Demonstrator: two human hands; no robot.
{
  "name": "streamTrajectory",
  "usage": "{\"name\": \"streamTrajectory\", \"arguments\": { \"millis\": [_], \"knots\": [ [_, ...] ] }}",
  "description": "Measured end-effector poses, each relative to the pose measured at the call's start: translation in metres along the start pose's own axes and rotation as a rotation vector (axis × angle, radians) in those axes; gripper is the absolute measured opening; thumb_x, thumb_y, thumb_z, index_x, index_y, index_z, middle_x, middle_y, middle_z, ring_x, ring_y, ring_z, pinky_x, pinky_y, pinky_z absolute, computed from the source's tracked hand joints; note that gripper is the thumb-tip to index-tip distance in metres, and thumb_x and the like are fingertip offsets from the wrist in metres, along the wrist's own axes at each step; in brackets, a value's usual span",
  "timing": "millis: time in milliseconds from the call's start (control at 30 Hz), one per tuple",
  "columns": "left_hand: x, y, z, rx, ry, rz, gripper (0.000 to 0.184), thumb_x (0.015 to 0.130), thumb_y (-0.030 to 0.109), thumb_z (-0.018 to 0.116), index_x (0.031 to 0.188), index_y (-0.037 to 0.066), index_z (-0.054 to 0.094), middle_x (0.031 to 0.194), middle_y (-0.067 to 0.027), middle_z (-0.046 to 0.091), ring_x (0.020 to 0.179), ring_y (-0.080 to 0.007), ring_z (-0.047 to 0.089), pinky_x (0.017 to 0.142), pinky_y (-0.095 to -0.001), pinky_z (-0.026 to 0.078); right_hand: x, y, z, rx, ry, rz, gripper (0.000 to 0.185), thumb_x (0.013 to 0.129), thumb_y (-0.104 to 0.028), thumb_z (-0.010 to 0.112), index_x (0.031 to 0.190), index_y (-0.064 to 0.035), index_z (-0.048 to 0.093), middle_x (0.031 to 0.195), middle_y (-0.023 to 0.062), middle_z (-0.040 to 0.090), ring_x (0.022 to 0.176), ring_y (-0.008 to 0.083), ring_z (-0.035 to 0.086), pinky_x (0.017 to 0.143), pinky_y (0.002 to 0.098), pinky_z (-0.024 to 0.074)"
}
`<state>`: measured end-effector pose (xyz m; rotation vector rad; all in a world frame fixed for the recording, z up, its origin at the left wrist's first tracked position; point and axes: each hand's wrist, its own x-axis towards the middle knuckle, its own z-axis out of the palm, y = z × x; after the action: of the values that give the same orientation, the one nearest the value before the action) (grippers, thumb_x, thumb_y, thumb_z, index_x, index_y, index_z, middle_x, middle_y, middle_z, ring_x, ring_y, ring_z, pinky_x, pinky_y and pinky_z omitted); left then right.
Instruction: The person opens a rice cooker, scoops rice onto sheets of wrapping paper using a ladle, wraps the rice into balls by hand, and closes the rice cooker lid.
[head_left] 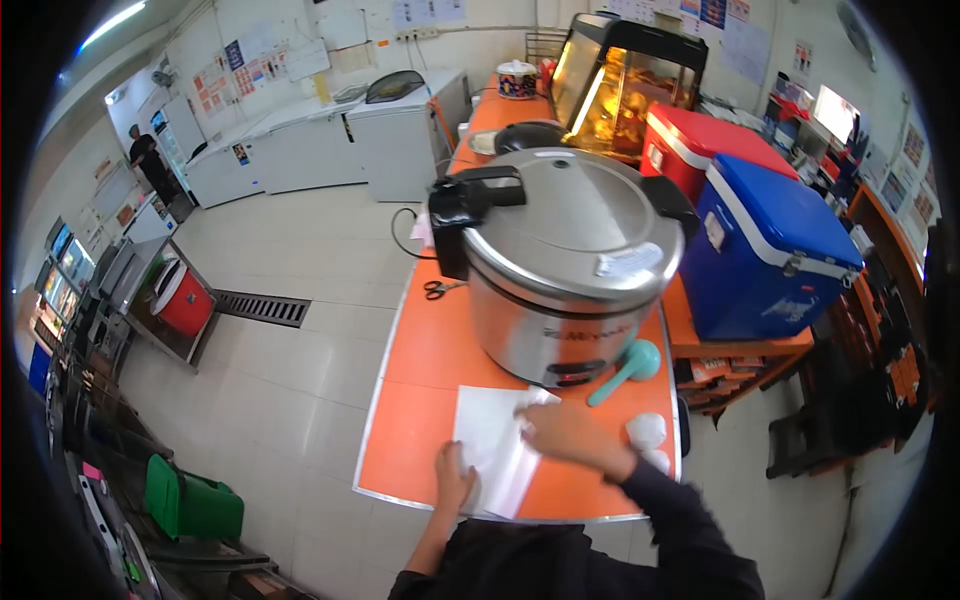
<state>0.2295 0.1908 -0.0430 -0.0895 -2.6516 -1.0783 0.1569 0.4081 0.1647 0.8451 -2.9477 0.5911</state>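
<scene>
A white sheet of paper (485,425) lies near the front edge of the orange tabletop, with a folded or overlapping strip along its right side. My left hand (455,477) rests at the paper's lower left edge, fingers apart. Toward the upper right, my right hand (570,433) is closed at the strip's edge and slightly smeared by motion. Just beyond the paper stands a large steel rice cooker (560,260) with its lid down. A teal ladle-like scoop (632,370) leans by its base. Two white rounded bundles (647,431) sit right of my right hand.
Black-handled scissors (438,290) lie left of the cooker. A blue cooler box (765,250) and a red one (710,140) stand to the right. A lit glass food warmer (630,85) is behind. A person (150,160) stands far left, beyond a floor drain (262,308).
</scene>
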Motion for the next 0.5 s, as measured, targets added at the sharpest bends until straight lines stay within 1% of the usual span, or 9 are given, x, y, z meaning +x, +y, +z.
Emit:
{"name": "streamTrajectory", "arguments": {
  "millis": [33,100,133,167,200,233,333,400,500],
  "knots": [
    [0.002,-0.001,-0.001,-0.037,0.009,0.010,0.061,0.066,0.006,0.064,0.122,0.000,0.040,0.120,-0.0231,0.043,0.113,-0.0386,0.040,0.097,-0.0448,0.033,0.039,-0.023,-0.072,-0.036,-0.171,0.016,0.020,0.077,-0.022,0.056,0.094,-0.0115,0.059,0.086,0.0089,0.063,0.077,0.0301,0.061,0.065,0.0427,0.0481],
    [0.009,-0.001,-0.003,-0.120,0.044,-0.076,0.058,0.066,0.006,0.064,0.119,-0.002,0.041,0.114,-0.0231,0.045,0.108,-0.0377,0.042,0.093,-0.0431,0.035,0.103,-0.035,-0.131,0.004,0.378,-0.252,0.031,0.072,-0.010,0.058,0.103,-0.0084,0.057,0.089,0.0116,0.062,0.084,0.0332,0.058,0.071,0.0402,0.0467],
    [0.010,0.002,-0.007,-0.167,0.073,-0.175,0.056,0.066,0.005,0.064,0.116,-0.003,0.041,0.109,-0.0226,0.048,0.104,-0.0369,0.045,0.090,-0.0420,0.038,0.143,-0.037,-0.153,-0.124,0.483,-0.331,0.034,0.072,-0.005,0.055,0.106,-0.0056,0.055,0.093,0.0139,0.061,0.088,0.0331,0.057,0.073,0.0395,0.0460],
    [0.012,0.000,-0.012,-0.136,-0.080,-0.272,0.052,0.066,0.006,0.065,0.112,-0.004,0.042,0.101,-0.0208,0.051,0.095,-0.0347,0.049,0.084,-0.0406,0.041,0.183,-0.028,-0.161,-0.187,0.555,-0.423,0.036,0.074,-0.002,0.053,0.110,-0.0040,0.052,0.099,0.0147,0.057,0.097,0.0311,0.053,0.077,0.0392,0.0434],
    [0.014,-0.006,-0.014,-0.108,-0.221,-0.375,0.049,0.067,0.008,0.066,0.109,-0.004,0.043,0.092,-0.0189,0.053,0.086,-0.0326,0.053,0.077,-0.0392,0.044,0.221,-0.014,-0.166,-0.331,0.523,-0.469,0.042,0.075,-0.001,0.052,0.117,-0.0045,0.048,0.109,0.0139,0.055,0.103,0.0304,0.052,0.081,0.0390,0.0423],
    [0.006,-0.014,-0.005,-0.255,-0.193,-0.430,0.047,0.067,0.010,0.067,0.105,-0.004,0.044,0.085,-0.0167,0.054,0.078,-0.0306,0.054,0.071,-0.0387,0.045,0.246,0.000,-0.166,-0.461,0.448,-0.494,0.049,0.076,0.000,0.051,0.124,-0.0062,0.043,0.118,0.0133,0.051,0.106,0.0295,0.052,0.083,0.0399,0.0416],
    [0.007,-0.012,-0.011,-0.565,-0.153,-0.496,0.047,0.066,0.019,0.073,0.099,-0.002,0.047,0.075,-0.0131,0.055,0.068,-0.0269,0.055,0.062,-0.0374,0.047,0.296,0.035,-0.159,-0.466,0.255,-0.604,0.052,0.075,0.000,0.053,0.125,-0.0104,0.044,0.108,0.0131,0.055,0.095,0.0304,0.056,0.078,0.0395,0.0459],
    [0.007,-0.015,-0.009,-0.454,-0.208,-0.456,0.047,0.065,0.020,0.073,0.099,-0.001,0.049,0.075,-0.0136,0.055,0.069,-0.0283,0.056,0.063,-0.0381,0.047,0.305,0.040,-0.160,-0.476,0.269,-0.658,0.048,0.075,-0.002,0.054,0.122,-0.0095,0.047,0.097,0.0111,0.058,0.085,0.0292,0.059,0.072,0.0377,0.0480],
    [0.017,0.019,-0.024,-0.118,-0.274,-0.378,0.043,0.065,0.019,0.072,0.098,0.001,0.051,0.077,-0.0147,0.057,0.071,-0.0305,0.057,0.064,-0.0403,0.047,0.304,0.029,-0.168,-0.594,0.268,-0.721,0.045,0.075,-0.005,0.055,0.120,-0.0072,0.049,0.094,0.0096,0.058,0.082,0.0263,0.060,0.067,0.0361,0.0491]
  ]
}}
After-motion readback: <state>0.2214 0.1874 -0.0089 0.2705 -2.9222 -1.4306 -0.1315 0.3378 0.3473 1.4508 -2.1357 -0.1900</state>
